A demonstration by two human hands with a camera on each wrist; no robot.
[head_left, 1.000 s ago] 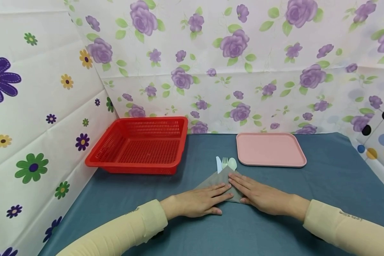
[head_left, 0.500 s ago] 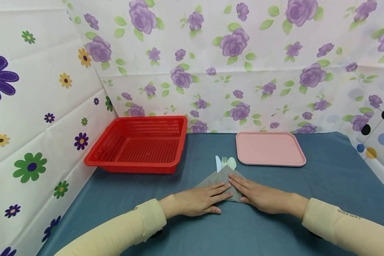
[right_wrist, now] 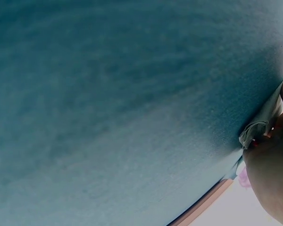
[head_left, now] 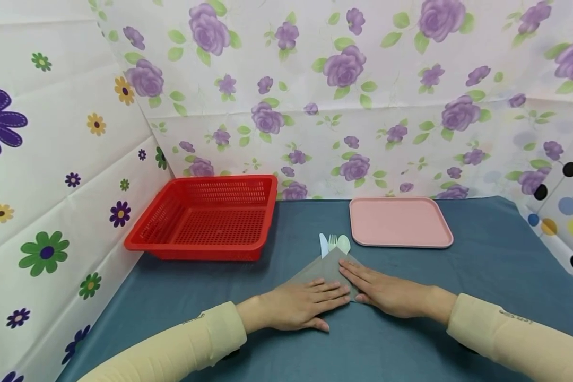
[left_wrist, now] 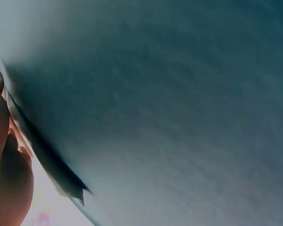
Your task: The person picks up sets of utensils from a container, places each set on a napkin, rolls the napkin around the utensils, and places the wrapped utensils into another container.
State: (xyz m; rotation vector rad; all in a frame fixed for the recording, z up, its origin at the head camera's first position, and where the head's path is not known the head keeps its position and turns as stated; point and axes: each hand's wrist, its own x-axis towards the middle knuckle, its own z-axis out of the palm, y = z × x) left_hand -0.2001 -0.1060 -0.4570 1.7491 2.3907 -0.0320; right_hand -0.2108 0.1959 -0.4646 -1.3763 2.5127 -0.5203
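Note:
A folded grey napkin (head_left: 333,265) lies on the blue cloth, its peak pointing away from me. Out of its top edge stick the ends of a pale knife (head_left: 323,245), a light green fork (head_left: 332,242) and a light green spoon (head_left: 344,244); the rest of each is hidden under the napkin. My left hand (head_left: 298,305) lies flat across the napkin's lower left part, fingers straight. On the right side my right hand (head_left: 387,289) presses with extended fingers. In the right wrist view a folded napkin edge (right_wrist: 257,127) shows beside the hand.
A red plastic basket (head_left: 262,246) stands at the back left. Behind the cutlery, to the right, lies a pink tray (head_left: 401,223). Flower-printed sheets (head_left: 296,74) rise at the back and left edges of the table.
My left hand has shifted slightly downward on the napkin and its fingers lie a little farther right. The right hand stays in place on the napkin. The head view has moved slightly.

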